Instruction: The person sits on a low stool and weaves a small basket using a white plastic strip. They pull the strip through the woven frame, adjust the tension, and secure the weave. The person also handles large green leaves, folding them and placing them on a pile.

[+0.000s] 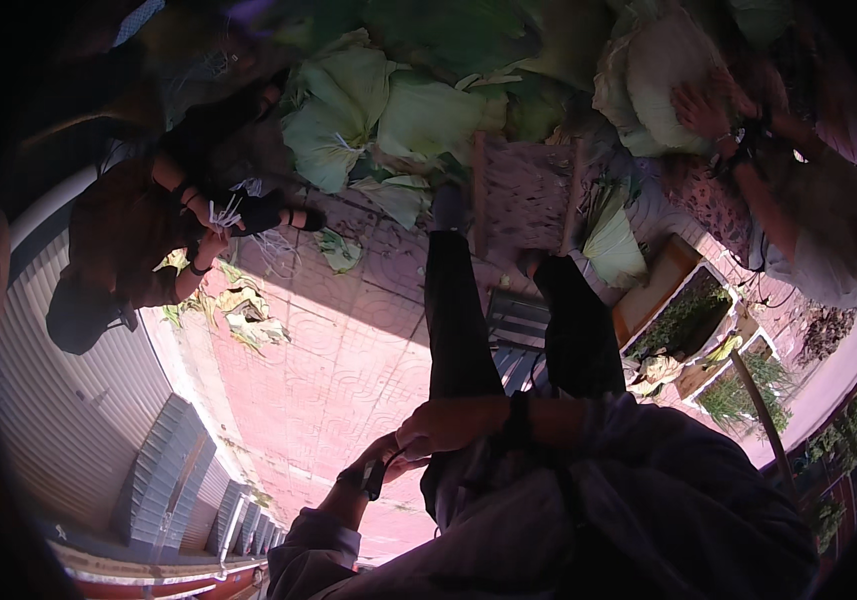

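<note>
My left hand (385,460), with a dark band on its wrist (368,478), meets my right hand (426,428) in front of my dark-trousered legs (463,330). The fingers of both hands are curled close together around a thin dark item, too small and shaded to name. My right wrist also wears a dark band (516,415). Part of the left fingers is hidden behind the right hand.
Co-workers sit left (113,250), holding white strands (223,215), and right (798,220), hands on pale leaves (653,80). Large green leaves (413,120) lie ahead beside a wooden board (523,190). A slatted metal piece (513,320), planters (678,320) and a shutter (78,420) surround me.
</note>
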`<act>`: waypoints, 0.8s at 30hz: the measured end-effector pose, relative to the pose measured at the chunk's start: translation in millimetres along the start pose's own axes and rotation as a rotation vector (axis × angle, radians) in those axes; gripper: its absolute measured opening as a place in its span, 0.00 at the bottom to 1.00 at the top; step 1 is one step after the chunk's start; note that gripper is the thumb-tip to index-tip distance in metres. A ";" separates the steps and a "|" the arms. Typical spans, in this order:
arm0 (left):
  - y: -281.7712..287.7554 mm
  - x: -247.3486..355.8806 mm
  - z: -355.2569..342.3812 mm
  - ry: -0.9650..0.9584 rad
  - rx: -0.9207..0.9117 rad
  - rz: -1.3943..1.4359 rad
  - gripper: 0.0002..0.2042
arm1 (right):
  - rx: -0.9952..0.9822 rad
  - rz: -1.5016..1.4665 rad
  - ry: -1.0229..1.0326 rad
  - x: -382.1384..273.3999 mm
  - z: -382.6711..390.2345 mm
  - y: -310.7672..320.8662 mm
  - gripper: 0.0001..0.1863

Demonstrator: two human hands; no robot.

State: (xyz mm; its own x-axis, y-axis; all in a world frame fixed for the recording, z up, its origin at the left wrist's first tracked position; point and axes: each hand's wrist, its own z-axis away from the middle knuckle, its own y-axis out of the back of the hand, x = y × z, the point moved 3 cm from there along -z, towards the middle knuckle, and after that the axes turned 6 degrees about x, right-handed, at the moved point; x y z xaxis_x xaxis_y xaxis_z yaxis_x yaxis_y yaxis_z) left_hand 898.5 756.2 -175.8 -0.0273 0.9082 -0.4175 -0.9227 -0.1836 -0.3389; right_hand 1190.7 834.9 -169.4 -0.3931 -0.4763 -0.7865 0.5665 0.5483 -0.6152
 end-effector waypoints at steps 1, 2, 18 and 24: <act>7.6 -8.3 -0.2 -0.017 0.008 0.014 0.14 | 0.007 0.012 0.007 4.3 -5.3 -2.3 0.18; 9.1 -19.1 0.7 -0.037 0.015 0.038 0.13 | -0.014 0.023 -0.073 2.3 -6.2 -4.9 0.18; -14.8 -18.7 33.0 0.067 0.247 -0.393 0.11 | -0.065 0.044 -0.065 7.9 -30.2 -41.6 0.17; -15.4 -45.9 61.9 0.134 0.260 -0.470 0.11 | 0.187 0.153 -0.088 24.0 -5.5 -2.3 0.17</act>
State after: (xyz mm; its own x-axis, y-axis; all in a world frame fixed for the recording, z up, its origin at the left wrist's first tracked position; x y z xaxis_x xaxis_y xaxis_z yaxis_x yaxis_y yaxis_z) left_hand 890.2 740.6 -99.3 0.4440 0.8112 -0.3805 -0.8887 0.3444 -0.3026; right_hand 1176.0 825.9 -187.3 -0.2323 -0.4600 -0.8570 0.7418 0.4861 -0.4620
